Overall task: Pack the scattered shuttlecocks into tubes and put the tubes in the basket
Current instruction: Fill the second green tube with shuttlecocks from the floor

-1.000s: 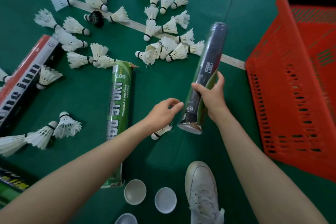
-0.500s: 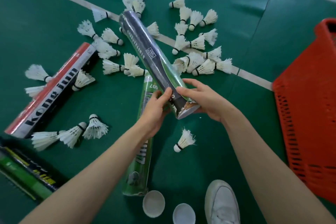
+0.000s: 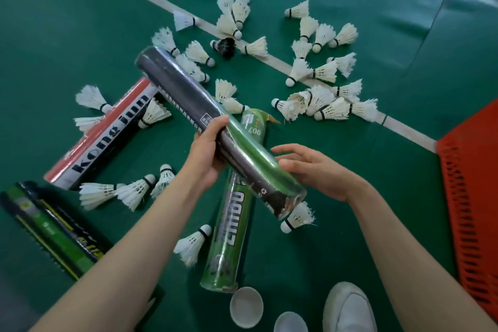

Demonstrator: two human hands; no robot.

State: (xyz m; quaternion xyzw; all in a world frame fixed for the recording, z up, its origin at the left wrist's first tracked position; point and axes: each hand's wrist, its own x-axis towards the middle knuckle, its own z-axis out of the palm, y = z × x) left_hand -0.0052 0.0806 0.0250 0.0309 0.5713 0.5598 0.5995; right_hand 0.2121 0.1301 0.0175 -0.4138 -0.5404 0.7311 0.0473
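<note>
My left hand (image 3: 206,155) grips a long dark tube with a green stripe (image 3: 188,101) around its middle, holding it slanted above the floor with the near end toward me. My right hand (image 3: 312,167) hovers by the tube's near end, fingers spread and relaxed, thumb touching its side. Several white shuttlecocks (image 3: 318,73) lie scattered on the green floor beyond. One shuttlecock (image 3: 297,218) lies just under the tube's near end, another (image 3: 192,244) near my left forearm. The red basket (image 3: 474,197) stands at the right edge.
A green tube (image 3: 231,226) lies on the floor under the held tube. A red, white and black tube (image 3: 107,135) and a dark green tube (image 3: 51,226) lie at left. White caps (image 3: 246,306) and a white shoe (image 3: 349,307) sit at the bottom.
The tube passed from my right hand to my left and swung its far end leftward. My right hand let go and now hovers open by the near end.
</note>
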